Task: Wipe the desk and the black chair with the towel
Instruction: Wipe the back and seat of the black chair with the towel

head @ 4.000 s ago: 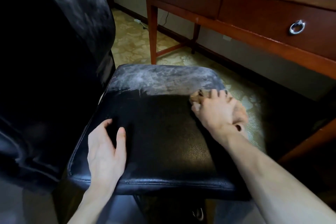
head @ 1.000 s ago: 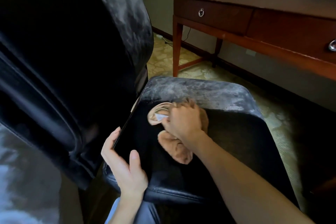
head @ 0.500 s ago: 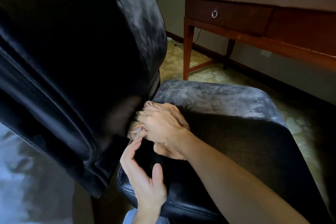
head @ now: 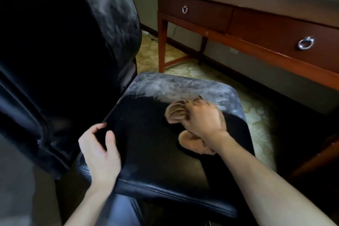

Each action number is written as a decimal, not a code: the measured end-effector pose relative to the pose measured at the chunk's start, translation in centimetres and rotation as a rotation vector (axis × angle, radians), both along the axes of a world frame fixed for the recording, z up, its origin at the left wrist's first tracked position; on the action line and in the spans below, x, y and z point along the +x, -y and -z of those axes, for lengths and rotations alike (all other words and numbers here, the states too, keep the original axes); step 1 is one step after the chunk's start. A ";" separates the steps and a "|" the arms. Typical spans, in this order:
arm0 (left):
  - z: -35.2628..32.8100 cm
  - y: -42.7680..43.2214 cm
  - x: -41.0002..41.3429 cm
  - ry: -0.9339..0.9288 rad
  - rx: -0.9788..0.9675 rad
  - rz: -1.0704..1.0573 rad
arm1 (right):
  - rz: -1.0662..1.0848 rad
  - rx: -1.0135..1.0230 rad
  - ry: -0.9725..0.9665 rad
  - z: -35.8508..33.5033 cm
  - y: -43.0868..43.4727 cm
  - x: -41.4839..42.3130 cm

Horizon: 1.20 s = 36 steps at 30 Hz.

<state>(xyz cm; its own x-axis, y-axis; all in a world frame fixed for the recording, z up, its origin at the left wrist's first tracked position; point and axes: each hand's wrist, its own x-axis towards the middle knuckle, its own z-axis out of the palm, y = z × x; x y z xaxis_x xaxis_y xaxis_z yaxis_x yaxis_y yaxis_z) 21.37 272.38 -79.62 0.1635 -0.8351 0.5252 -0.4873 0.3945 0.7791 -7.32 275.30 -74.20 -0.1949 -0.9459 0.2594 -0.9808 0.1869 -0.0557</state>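
Now your right hand [head: 201,119] clamps its fingers on the crumpled tan cloth towel [head: 175,112] on the black leather chair seat [head: 156,152], beside its grey dusty band [head: 183,86]; your left hand [head: 100,152] rests there, fingers apart.

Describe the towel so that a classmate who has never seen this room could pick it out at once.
Find the black chair near the wooden desk. On its seat, the right hand grips a bunched cloth, the towel. It is the only tan thing there, at the edge of the seat's dusty grey band.
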 end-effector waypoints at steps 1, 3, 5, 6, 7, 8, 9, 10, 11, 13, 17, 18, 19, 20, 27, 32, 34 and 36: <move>-0.2 0.4 0.2 0.017 0.013 -0.005 | 0.060 0.001 -0.017 0.0 -1.7 -1.6; -0.5 0.8 0.4 0.039 0.046 -0.008 | 0.166 -0.026 0.012 0.4 -5.7 -4.4; -0.8 1.1 0.4 0.026 0.085 0.000 | 0.273 -0.061 0.120 1.0 -9.8 -6.2; -1.1 1.2 0.4 0.023 0.099 -0.005 | 0.321 -0.074 0.181 1.3 -11.6 -6.7; -1.4 1.1 0.3 0.035 0.106 -0.015 | 0.358 -0.099 0.223 1.4 -12.8 -6.9; -1.7 0.9 0.0 0.061 0.105 -0.019 | 0.375 -0.132 0.244 1.4 -13.4 -6.9; -2.1 0.3 -0.6 0.090 0.101 -0.006 | 0.365 -0.157 0.237 1.2 -13.4 -6.6; -2.6 -0.6 -1.7 0.126 0.093 0.037 | 0.331 -0.177 0.221 0.8 -12.8 -5.7; -2.9 -2.0 -3.1 0.173 0.090 0.114 | 0.269 -0.201 0.203 0.3 -11.7 -4.6; -2.8 -5.1 -6.4 0.282 0.088 0.293 | 0.071 -0.246 0.173 -0.7 -8.8 -1.6; -2.0 -6.8 -8.7 0.333 0.219 0.405 | -0.162 -0.036 0.099 0.0 -5.0 3.1; -1.8 -6.5 -8.2 0.317 0.257 0.384 | -0.146 -0.014 0.091 0.7 -5.1 3.1; -1.7 -6.2 -7.8 0.303 0.273 0.365 | -0.120 -0.039 0.082 1.2 -5.7 2.7; -1.7 -5.9 -7.5 0.303 0.278 0.358 | -0.085 -0.085 0.082 1.6 -6.5 2.0; -2.0 -5.6 -6.9 0.390 0.254 0.335 | 0.260 -0.281 0.287 3.4 -13.5 -5.8; -2.2 -6.2 -7.6 0.484 0.229 0.391 | 0.355 -0.413 0.642 5.3 -16.2 -6.9; -2.5 -7.1 -9.0 0.555 0.157 0.488 | 0.363 -0.439 0.697 5.4 -16.2 -6.8; -3.0 -8.5 -11.1 0.622 0.090 0.614 | 0.414 -0.507 0.792 6.1 -16.9 -6.9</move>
<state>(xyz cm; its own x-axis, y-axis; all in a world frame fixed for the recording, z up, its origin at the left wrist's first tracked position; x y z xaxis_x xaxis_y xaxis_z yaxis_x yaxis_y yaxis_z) 10.31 280.86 -76.63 -0.6227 -0.7237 0.2977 -0.5553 0.6767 0.4834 -14.17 292.22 -80.33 -0.7698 -0.5807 0.2651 -0.4925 0.2761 -0.8254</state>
